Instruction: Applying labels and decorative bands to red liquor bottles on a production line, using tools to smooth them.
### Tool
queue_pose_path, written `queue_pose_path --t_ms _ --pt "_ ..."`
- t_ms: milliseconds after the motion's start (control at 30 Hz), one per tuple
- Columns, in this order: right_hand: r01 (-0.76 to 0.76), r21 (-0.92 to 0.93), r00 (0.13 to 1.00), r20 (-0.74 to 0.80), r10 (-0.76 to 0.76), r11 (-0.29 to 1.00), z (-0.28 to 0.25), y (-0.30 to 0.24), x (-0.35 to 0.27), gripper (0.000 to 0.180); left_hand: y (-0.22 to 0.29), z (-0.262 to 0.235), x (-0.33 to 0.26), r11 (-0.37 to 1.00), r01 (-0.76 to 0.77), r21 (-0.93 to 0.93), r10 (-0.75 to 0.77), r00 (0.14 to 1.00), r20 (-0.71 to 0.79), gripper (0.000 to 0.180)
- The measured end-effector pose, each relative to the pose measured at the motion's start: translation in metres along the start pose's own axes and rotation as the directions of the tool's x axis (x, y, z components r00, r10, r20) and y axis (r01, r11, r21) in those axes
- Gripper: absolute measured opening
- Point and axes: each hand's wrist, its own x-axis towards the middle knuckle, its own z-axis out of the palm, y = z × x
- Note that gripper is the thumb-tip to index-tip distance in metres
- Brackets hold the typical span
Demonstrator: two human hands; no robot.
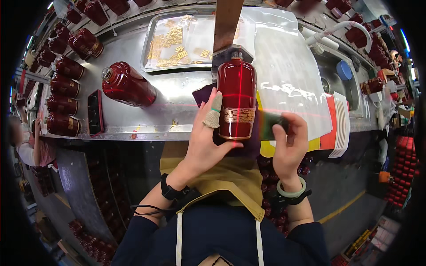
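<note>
A dark red glass bottle [237, 95] with a gold patterned band lies with its neck away from me, crossed by red laser lines. My left hand [205, 139] lies along its left side, thumb at its base; pale coverings wrap some fingertips. Just right of the bottle, my right hand [290, 144] pinches a dark green flat piece [271, 127], its edge blurred. Purple cloth [203, 94] shows beneath and beside the bottle. To the left, another red bottle [126, 85] rests on the metal table.
A metal tray [148, 57] holds gold cut-out pieces. Clear plastic sheeting [288, 66] covers the right side. Beyond it are a sink [355, 95] and blue bowl [343, 70]. A phone [95, 113] and several red bottles [63, 125] stand left. Another person [37, 144] is at far left.
</note>
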Motion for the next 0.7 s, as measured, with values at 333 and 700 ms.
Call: queue_pose_path --t_ms 333,700 --pt "-0.269 0.193 0.963 0.073 0.260 0.944 0.008 0.017 0.006 0.025 0.017 0.019 0.019 0.765 0.323 -0.558 -0.364 0.930 0.040 0.083" --pt "-0.229 0.196 0.973 0.063 0.221 0.953 0.014 0.001 0.008 0.023 0.016 0.018 0.017 0.666 0.341 -0.664 -0.404 0.913 0.063 0.072"
